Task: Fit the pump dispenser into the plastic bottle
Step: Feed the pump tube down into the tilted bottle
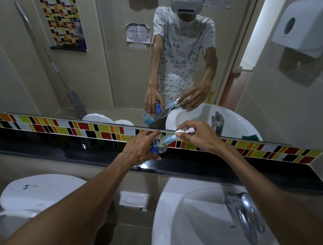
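A clear plastic bottle (160, 145) with a blue label lies tilted in my left hand (140, 148), neck pointing right and up. My left hand wraps its body and hides most of it. The white pump dispenser (185, 131) sits at the bottle's neck, its collar against the mouth. My right hand (199, 136) pinches the pump head from the right. Both are held above the black ledge (229, 171). The mirror above repeats the scene and shows blue liquid in the bottle's lower end.
A white washbasin (199, 216) with a chrome tap (245, 213) lies below right. A white toilet cistern lid (35, 192) is at lower left. A band of coloured tiles (82, 130) runs under the mirror. A paper-towel dispenser (307, 28) hangs at upper right.
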